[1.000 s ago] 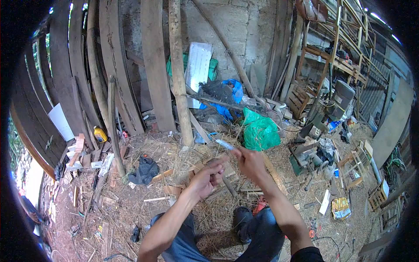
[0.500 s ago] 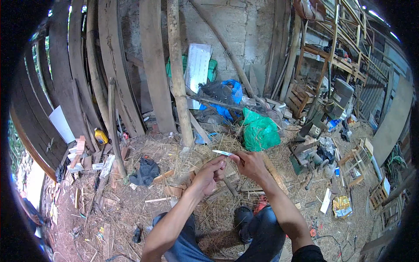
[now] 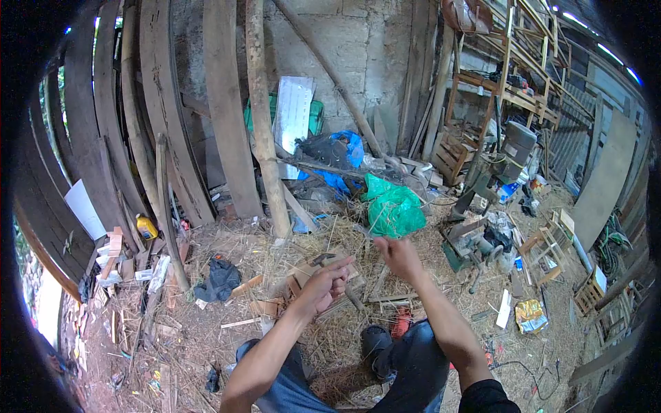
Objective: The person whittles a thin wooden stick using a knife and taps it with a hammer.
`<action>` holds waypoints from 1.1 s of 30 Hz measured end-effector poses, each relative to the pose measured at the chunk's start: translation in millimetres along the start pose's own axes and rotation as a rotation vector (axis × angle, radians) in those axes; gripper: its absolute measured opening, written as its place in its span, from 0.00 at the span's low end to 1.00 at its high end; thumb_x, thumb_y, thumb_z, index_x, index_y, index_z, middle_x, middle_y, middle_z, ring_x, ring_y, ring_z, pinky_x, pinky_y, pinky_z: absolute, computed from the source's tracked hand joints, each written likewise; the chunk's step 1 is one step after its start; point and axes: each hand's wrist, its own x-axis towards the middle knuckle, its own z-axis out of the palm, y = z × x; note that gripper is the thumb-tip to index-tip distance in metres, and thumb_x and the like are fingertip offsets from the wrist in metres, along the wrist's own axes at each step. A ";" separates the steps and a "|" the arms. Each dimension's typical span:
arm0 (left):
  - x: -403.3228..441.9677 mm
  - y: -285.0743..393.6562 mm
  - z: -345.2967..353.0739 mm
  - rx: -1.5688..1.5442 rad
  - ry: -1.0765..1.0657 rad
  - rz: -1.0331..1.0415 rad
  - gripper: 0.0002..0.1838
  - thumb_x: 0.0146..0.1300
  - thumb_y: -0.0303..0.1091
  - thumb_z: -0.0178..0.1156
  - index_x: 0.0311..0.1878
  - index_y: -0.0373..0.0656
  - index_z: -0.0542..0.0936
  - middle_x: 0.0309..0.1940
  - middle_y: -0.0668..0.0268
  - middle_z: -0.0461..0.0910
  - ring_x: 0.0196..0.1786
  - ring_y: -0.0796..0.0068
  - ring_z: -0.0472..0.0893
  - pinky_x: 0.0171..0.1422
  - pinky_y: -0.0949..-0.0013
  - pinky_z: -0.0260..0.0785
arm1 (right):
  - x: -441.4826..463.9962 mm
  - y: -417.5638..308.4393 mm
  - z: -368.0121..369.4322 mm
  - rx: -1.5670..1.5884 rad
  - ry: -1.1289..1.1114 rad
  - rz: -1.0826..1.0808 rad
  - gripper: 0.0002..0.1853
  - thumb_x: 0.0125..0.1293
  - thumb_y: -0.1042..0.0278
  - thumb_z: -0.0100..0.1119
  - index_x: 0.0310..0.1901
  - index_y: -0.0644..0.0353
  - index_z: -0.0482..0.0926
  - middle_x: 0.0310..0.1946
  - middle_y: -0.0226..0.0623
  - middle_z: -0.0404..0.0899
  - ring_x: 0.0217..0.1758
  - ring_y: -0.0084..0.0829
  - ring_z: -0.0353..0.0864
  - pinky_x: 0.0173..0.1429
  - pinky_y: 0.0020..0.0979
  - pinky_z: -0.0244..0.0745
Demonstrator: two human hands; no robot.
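Note:
My right hand (image 3: 399,259) is closed and blurred by motion, in front of a green plastic bag (image 3: 396,208). It grips a knife whose blade (image 3: 360,229) shows only as a faint pale smear pointing up and left. To its left, apart from it, my left hand (image 3: 326,286) has curled fingers, with the index finger reaching right. Whatever those fingers hold, if anything, is too small to make out. Just beyond the left hand, a dark metal piece (image 3: 322,259) lies on wooden boards near the floor.
Straw and wood scraps cover the floor. A black plastic bag (image 3: 219,280) lies left, a yellow bottle (image 3: 146,226) beyond it. An upright wooden post (image 3: 264,138) stands ahead. To the right are machine parts (image 3: 482,241), a wooden frame (image 3: 544,251) and a yellow wrapper (image 3: 531,316).
My right hand has moved slightly up and right, away from the left hand, with the knife. The knife blade was sharp and next to the left fingers before. The view has shifted a little right.

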 end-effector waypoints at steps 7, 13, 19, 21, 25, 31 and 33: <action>-10.2 5.0 15.3 0.052 0.011 -0.050 0.22 0.67 0.24 0.46 0.65 0.41 0.66 0.27 0.77 0.63 0.21 0.88 0.55 0.24 0.83 0.48 | 9.2 24.6 -15.7 0.160 0.030 0.350 0.14 0.67 0.58 0.51 0.39 0.59 0.82 0.23 0.51 0.78 0.27 0.50 0.79 0.33 0.44 0.73; -1.7 4.9 6.1 0.069 0.019 -0.067 0.22 0.67 0.23 0.46 0.65 0.39 0.67 0.27 0.77 0.63 0.21 0.89 0.55 0.23 0.83 0.48 | -0.3 3.4 -5.6 0.120 -0.046 -0.011 0.17 0.69 0.55 0.46 0.40 0.58 0.81 0.28 0.47 0.80 0.31 0.52 0.80 0.38 0.47 0.74; -8.6 9.9 10.6 0.158 0.030 -0.065 0.19 0.68 0.26 0.47 0.62 0.38 0.69 0.27 0.74 0.64 0.22 0.88 0.57 0.24 0.82 0.51 | 3.7 107.2 5.9 0.064 0.053 0.726 0.25 0.70 0.48 0.41 0.39 0.61 0.81 0.31 0.56 0.80 0.39 0.50 0.80 0.44 0.41 0.74; -9.0 13.1 11.1 0.152 0.105 -0.027 0.19 0.67 0.26 0.47 0.61 0.38 0.69 0.26 0.75 0.64 0.22 0.88 0.57 0.24 0.82 0.51 | -2.3 104.6 9.5 0.168 0.011 0.698 0.24 0.71 0.48 0.42 0.40 0.62 0.81 0.31 0.52 0.81 0.38 0.44 0.80 0.44 0.38 0.73; 2.5 12.7 8.7 0.228 0.173 0.025 0.20 0.65 0.26 0.47 0.60 0.38 0.69 0.26 0.75 0.64 0.21 0.88 0.56 0.24 0.82 0.50 | 7.9 58.1 14.7 0.709 -0.021 0.665 0.23 0.71 0.49 0.45 0.44 0.61 0.80 0.30 0.38 0.81 0.31 0.28 0.77 0.38 0.31 0.71; 8.4 7.0 16.8 0.251 0.075 0.047 0.19 0.67 0.28 0.48 0.61 0.38 0.69 0.25 0.76 0.63 0.20 0.89 0.56 0.24 0.82 0.50 | 20.0 -22.3 -5.1 1.081 -0.085 0.510 0.16 0.67 0.55 0.56 0.43 0.61 0.79 0.26 0.24 0.76 0.17 0.11 0.63 0.20 0.20 0.56; 6.5 8.4 20.1 0.250 0.070 0.053 0.17 0.68 0.29 0.49 0.59 0.38 0.71 0.27 0.74 0.67 0.21 0.88 0.61 0.24 0.81 0.55 | 21.0 -23.1 -5.0 1.145 -0.034 0.518 0.13 0.66 0.58 0.58 0.40 0.61 0.78 0.25 0.24 0.75 0.15 0.12 0.62 0.18 0.20 0.54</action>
